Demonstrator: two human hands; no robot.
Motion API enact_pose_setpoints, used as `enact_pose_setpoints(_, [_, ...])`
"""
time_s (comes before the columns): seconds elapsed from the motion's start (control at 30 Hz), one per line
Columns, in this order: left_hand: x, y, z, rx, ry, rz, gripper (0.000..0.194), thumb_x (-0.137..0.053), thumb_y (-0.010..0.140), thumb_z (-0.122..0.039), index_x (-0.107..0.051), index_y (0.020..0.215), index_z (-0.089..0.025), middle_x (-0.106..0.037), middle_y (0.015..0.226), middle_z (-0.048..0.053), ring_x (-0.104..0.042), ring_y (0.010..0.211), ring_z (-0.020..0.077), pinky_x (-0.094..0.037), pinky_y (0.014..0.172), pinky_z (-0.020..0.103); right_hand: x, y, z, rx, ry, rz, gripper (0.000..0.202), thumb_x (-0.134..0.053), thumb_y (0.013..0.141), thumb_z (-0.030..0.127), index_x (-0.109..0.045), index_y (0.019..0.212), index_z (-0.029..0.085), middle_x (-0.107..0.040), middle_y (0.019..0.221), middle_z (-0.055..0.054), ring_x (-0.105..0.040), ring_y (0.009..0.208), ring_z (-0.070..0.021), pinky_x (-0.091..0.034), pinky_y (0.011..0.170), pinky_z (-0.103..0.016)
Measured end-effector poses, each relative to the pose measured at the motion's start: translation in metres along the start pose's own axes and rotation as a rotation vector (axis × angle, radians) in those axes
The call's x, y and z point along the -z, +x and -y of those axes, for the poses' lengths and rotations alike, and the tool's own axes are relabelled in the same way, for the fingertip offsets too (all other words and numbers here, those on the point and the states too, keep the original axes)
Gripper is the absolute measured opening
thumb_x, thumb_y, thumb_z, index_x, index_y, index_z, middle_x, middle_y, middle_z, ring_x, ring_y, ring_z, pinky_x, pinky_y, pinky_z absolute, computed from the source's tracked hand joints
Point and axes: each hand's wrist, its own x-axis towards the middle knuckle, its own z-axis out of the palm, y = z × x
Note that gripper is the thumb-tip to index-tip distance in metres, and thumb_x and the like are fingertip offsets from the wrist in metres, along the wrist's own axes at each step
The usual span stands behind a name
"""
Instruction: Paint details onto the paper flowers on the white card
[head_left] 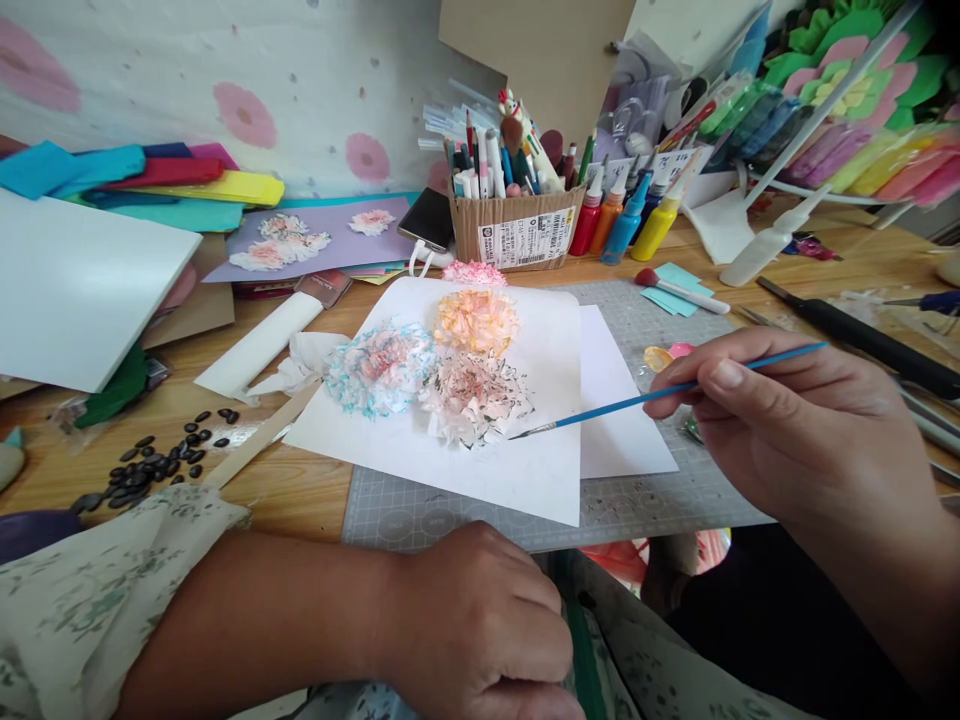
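A: How do the fingers stand?

B: Thumb and fingertips of the right hand (810, 425) pinch closed on a slim blue paintbrush (615, 407). The left hand (487, 620) curls at near left, its fingertips hidden; whether it holds anything, I cannot tell.

A: Where does the bristle end point?

B: Leftward from the right fingers, to the lower edge of a dark-tipped paper flower (476, 395); contact is too fine to tell. A blue-tipped flower (382, 365) sits farther left, an orange-tipped flower (476, 320) just beyond.

A: Any open room?

B: Bare white paper (525, 480) spreads between bristles and left knuckles, its right edge stopping short of the right fingers. A strip of gray cutting mat (397, 515) shows nearer the left hand.

A: And containers?

B: Beyond the right fingers, leftward, a cardboard box (517, 235) bristles with pens (491, 165) and a makeup brush (512, 133). Red, orange, blue and yellow squeeze bottles (622, 228) stand beside it, nozzles up.
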Motion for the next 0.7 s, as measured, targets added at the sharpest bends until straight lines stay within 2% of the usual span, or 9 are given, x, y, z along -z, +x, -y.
enact_pose_setpoints(0.2, [0.0012, 0.0008, -0.0008, 0.022, -0.005, 0.006, 0.044, -0.034, 0.097, -0.036, -0.029, 0.056, -0.021, -0.041, 0.049, -0.002, -0.038, 0.048, 0.0126, -0.033, 0.045, 0.028, -0.003, 0.0032, -0.0022, -0.015, 0.04, 0.022, 0.004, -0.071, 0.076, 0.035, -0.071, 0.072, 0.035, -0.071, 0.068, -0.001, -0.065, 0.061, -0.025, -0.052, 0.066, -0.048])
enact_pose_setpoints(0.37, [0.0016, 0.0013, -0.0005, 0.011, -0.005, 0.0, 0.044, -0.034, 0.096, -0.036, -0.03, 0.055, -0.021, -0.041, 0.049, -0.002, -0.038, 0.048, 0.0124, -0.033, 0.045, 0.027, -0.0006, 0.0041, -0.0029, 0.01, 0.047, -0.015, 0.003, -0.071, 0.077, 0.035, -0.071, 0.074, 0.036, -0.07, 0.066, 0.001, -0.064, 0.061, -0.0237, -0.05, 0.067, -0.046])
enact_pose_setpoints(0.57, [0.0019, 0.0003, -0.0009, 0.031, -0.009, 0.005, 0.043, -0.035, 0.096, -0.036, -0.032, 0.056, -0.021, -0.043, 0.049, -0.002, -0.039, 0.048, 0.0125, -0.033, 0.045, 0.028, -0.0069, 0.004, 0.0019, -0.003, 0.029, 0.019, 0.005, -0.071, 0.078, 0.036, -0.071, 0.073, 0.036, -0.071, 0.069, 0.001, -0.065, 0.063, -0.024, -0.051, 0.069, -0.045])
enact_pose_setpoints(0.7, [-0.0001, -0.0011, 0.0007, 0.003, -0.007, -0.007, 0.043, -0.035, 0.096, -0.036, -0.031, 0.056, -0.021, -0.042, 0.049, -0.002, -0.038, 0.047, 0.0124, -0.033, 0.045, 0.027, -0.0061, 0.0064, 0.0015, 0.037, 0.038, 0.014, 0.005, -0.07, 0.077, 0.035, -0.072, 0.072, 0.036, -0.07, 0.065, 0.001, -0.064, 0.061, -0.0234, -0.05, 0.065, -0.044])
